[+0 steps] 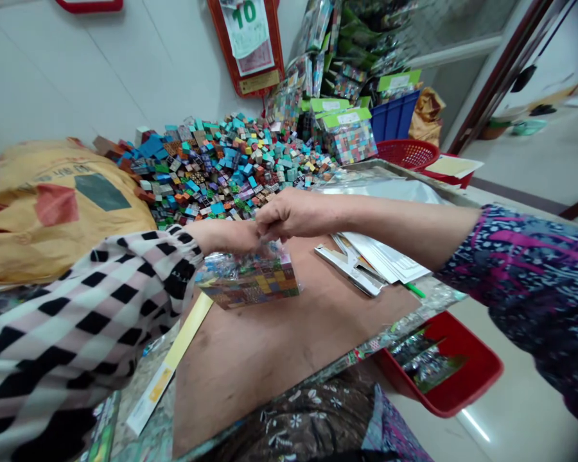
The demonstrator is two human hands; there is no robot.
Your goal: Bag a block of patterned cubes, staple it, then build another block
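Observation:
A clear plastic bag of small patterned cubes [255, 285] stands on the brown board [250, 359], its mosaic-like side facing me. At the bag's top, my right hand [289, 215] is closed in a pinch on the clear plastic. My left hand [243, 237] meets it there from the left, closed at the bag's top edge; its fingertips are blurred and partly hidden by the right hand. Just right of the bag lies a white-and-yellow stapler-like box [349, 269]. A long yellow-and-white strip [171, 362] lies at the board's left edge.
Behind the board is a big heap of coloured cubes [221, 167], with a yellow sack [62, 205] at left. Packed bags with green headers [349, 135] stand near a blue crate [395, 115] and red basket [407, 154]. A red bin [476, 372] sits below the table's right edge.

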